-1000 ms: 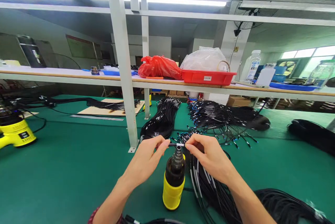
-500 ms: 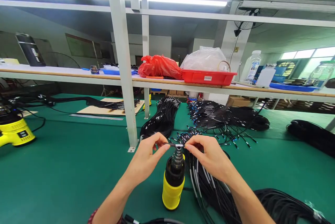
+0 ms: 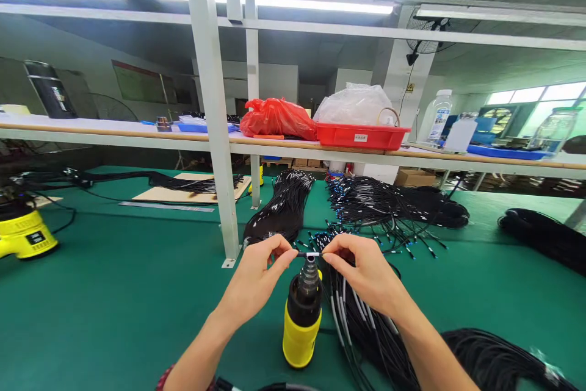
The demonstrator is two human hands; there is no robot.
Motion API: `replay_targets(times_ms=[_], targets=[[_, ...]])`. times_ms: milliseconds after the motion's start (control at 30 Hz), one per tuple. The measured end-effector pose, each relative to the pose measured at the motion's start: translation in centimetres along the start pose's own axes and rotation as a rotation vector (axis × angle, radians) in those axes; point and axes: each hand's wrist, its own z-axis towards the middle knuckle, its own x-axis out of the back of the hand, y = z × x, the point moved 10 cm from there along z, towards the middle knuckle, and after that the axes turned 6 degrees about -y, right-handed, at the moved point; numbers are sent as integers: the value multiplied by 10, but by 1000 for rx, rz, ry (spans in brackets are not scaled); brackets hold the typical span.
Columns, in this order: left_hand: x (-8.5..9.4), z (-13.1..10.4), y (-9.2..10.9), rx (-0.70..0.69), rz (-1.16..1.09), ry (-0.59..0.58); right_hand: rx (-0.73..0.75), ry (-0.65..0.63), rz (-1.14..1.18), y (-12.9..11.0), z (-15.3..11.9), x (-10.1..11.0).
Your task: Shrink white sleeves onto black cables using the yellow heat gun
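Observation:
A thin black cable [image 3: 301, 254] with a white sleeve [image 3: 312, 254] is stretched level between my two hands. My left hand [image 3: 263, 272] pinches its left end between thumb and fingertips. On the other side, my right hand [image 3: 361, 266] pinches the cable just right of the white sleeve. Directly below the sleeve is the metal nozzle of an upright yellow and black heat gun [image 3: 302, 318]. Whether the nozzle touches the sleeve I cannot tell. Black cables with grey sections [image 3: 366, 330] run beneath my right hand and forearm.
Cable bundles lie behind my hands [image 3: 279, 208], at the back right [image 3: 394, 202] and far right [image 3: 540, 232]. A white post [image 3: 220, 135] rises left of centre, supporting a shelf [image 3: 284, 146] with a red tray [image 3: 361, 136]. Another yellow heat gun [image 3: 27, 235] is at far left.
The view has shifted very slightly. Both hands keep their pinch on the cable above the nozzle, with no clear movement relative to it.

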Motion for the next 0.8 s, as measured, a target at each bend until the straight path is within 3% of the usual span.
replay_targets(times_ms=[267, 567, 800], targets=[[6, -1, 4, -25, -21, 51, -24, 30, 32, 4, 1, 0], [1, -2, 1, -20, 105, 20, -4, -46, -89, -2, -2, -5], [5, -4, 0, -54, 61, 68, -21, 8, 28, 5, 1, -6]])
